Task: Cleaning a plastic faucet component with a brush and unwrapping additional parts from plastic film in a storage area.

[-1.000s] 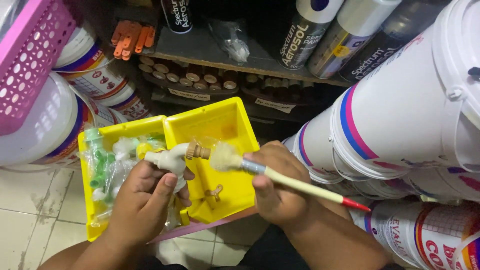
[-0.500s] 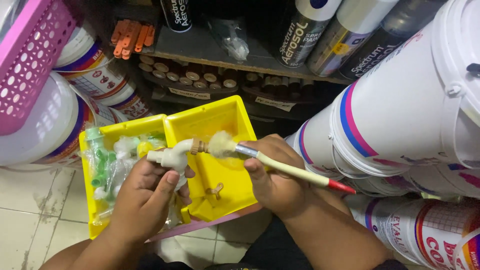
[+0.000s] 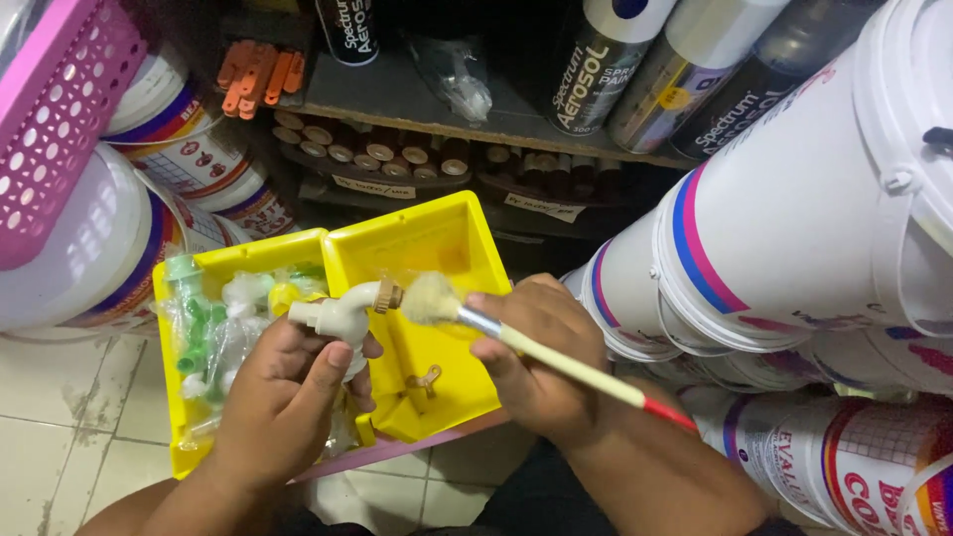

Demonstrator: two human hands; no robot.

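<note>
At far left a pink basket (image 3: 55,109) hangs over white paint buckets (image 3: 79,248), w/ pale floor tiles (image 3: 60,417) below. Next comes the yellow tray (image 3: 437,233), which has two compartments: the left one is full of small plastic-bagged fittings (image 3: 213,328), white and green; the right one is almost bare, only a small metal clip (image 3: 425,380) lies on its bottom.

The left hand (image 3: 288,397) is over the left compartment, its fingers wrapped tight around the body of a white plastic tap (image 3: 342,313). The tap is lifted above the divider btw. the two compartments, and its brown threaded end (image 3: 387,295) looks to the right.

The fluffy, dusty bristles of a paintbrush (image 3: 556,357) touch this threaded end. The right hand (image 3: 541,362) is closed on the brush near the metal ferrule, thumb and fingers pinched on the cream handle; the handle goes down-right to a red tip, across the wrist.

Behind, on a dark shelf (image 3: 417,104), are orange wall plugs (image 3: 260,71), a row of brown round pieces and spray cans (image 3: 606,60). At the right side big white buckets w/ blue and pink stripes (image 3: 794,208) are stacked, lying sideways, very near to the right arm.
</note>
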